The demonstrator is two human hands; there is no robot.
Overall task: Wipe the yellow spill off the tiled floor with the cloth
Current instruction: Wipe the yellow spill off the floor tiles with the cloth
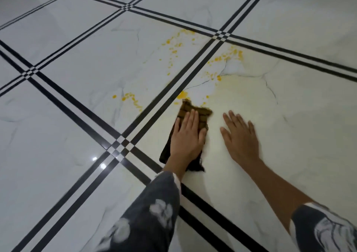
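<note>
The left hand (pixel 186 136) is lying flat on the cloth (pixel 202 114), fingers straight and together, palm pressing down; it is not curling round the fabric. The cloth, dark brown with an olive far end, is sitting on the floor (pixel 77 58) a little below and right of the picture's centre, just to the right of a black double line (pixel 77 105). Its far tip is sticking out past the fingertips at 12 o'clock, and its dark near end is showing beside the wrist at 6 o'clock.

The right hand (pixel 240 136) is resting open on the bare tile at 3 o'clock from the cloth, fingers spread and straight, holding nothing and staying apart from the cloth.

The spill (pixel 182 95) is lying scattered. Its thickest blob is sitting just beside the cloth's tip at 12 o'clock. A trail of drops is lying near at 10 o'clock, across the black line. More drops are dotting the tiles well away at 12 and 1 o'clock. A pale yellow film is covering the tile from 1 to 2 o'clock.

Dark patterned sleeves (pixel 150 213) are covering the arms, the right one pushed up above the forearm.
</note>
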